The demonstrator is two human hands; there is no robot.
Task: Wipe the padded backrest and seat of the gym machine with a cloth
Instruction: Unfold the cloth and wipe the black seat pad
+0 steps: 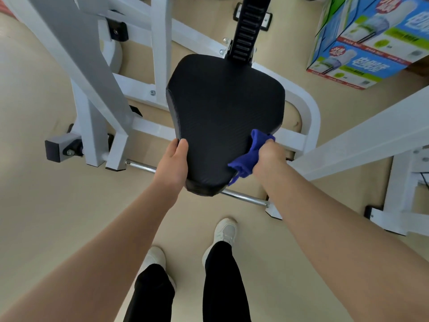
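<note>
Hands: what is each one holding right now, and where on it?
The right hand grips the blue cloth bunched at its middle, against the seat. The left hand grips the seat's near left edge.

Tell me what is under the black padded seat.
Below the seat show the white frame, a chrome bar past its front tip, and beige floor. The pad hides its own mount; only the black notched post behind it shows.

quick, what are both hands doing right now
Left hand: gripping the near left edge of the seat.
Right hand: gripping the blue cloth against the seat's right edge.
</note>
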